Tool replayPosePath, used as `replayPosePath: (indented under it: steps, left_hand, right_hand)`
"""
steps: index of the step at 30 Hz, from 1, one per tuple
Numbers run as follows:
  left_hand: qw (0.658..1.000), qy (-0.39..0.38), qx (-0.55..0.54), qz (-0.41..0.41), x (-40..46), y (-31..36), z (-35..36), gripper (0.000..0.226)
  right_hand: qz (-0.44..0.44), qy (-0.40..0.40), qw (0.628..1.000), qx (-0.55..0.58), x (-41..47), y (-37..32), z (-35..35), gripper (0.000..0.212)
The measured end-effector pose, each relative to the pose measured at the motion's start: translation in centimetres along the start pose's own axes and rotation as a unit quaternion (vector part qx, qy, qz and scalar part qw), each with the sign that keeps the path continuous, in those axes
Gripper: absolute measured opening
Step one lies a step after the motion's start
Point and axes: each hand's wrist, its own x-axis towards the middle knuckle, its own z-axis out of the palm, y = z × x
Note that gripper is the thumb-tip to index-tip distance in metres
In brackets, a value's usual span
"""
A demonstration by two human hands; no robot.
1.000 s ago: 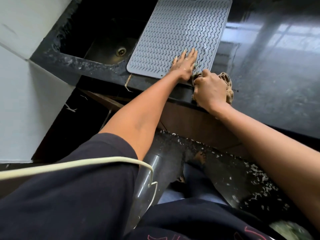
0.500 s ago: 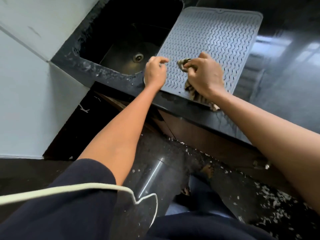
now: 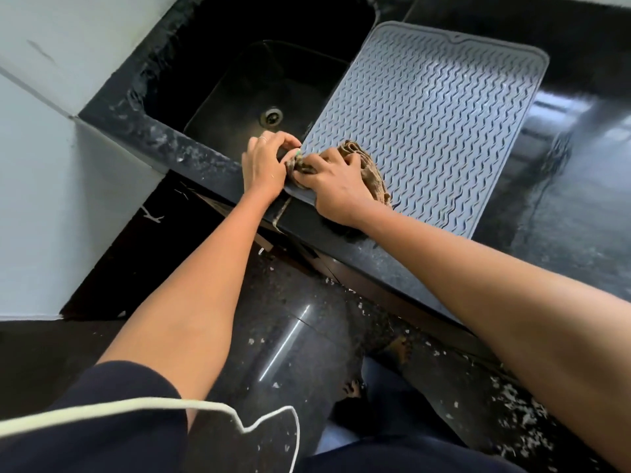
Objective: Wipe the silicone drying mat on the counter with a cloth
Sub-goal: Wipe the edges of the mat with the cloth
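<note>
The left hand (image 3: pixel 264 165) curls its fingers over the mat's (image 3: pixel 426 131) near left corner, pinching that edge beside the sink (image 3: pixel 239 83), wrist bent and forearm reaching in from below. Just right of it, touching, the right hand (image 3: pixel 336 184) is clenched on a bunched brown cloth (image 3: pixel 370 167), pressing it down on the same corner, knuckles up. One grey ridged mat lies flat on the dark counter (image 3: pixel 563 206), its left edge overhanging the sink; one cloth, two hands
</note>
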Motion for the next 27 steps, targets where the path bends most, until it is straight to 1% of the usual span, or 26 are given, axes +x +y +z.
replayPosePath:
  steps: [3,5,10,14,18,21,27]
  left_hand:
    - [0.996,0.012,0.079,0.035,-0.1,0.2,0.6,0.014]
    - [0.989,0.0,0.134,0.053,-0.1,0.4,1.0,0.018]
    - [0.971,-0.007,0.222,0.091,0.2,0.8,1.2,0.025]
    - [0.96,-0.004,0.258,0.105,0.0,1.1,1.0,0.028]
    - [0.947,-0.015,0.297,0.12,-0.4,1.9,0.7,0.041]
    - [0.936,-0.024,0.328,0.126,-0.4,2.5,0.5,0.048]
    - [0.935,-0.029,0.342,0.09,-0.8,3.7,0.5,0.049]
  right_hand:
    - [-0.026,-0.028,0.999,-0.023,0.1,0.2,-1.1,0.039]
    - [-0.039,-0.043,0.998,-0.021,-0.3,0.3,-1.8,0.037]
    - [-0.036,-0.06,0.997,-0.021,-3.5,1.4,-2.4,0.038]
    - [-0.025,-0.056,0.998,-0.025,-7.2,3.4,-3.0,0.037]
    - [-0.001,-0.046,0.997,-0.059,-11.1,4.9,-3.4,0.035]
    - [0.018,-0.048,0.995,-0.084,-14.0,6.0,-3.8,0.039]
    - [0.044,-0.042,0.995,-0.078,-18.4,7.6,-4.3,0.047]
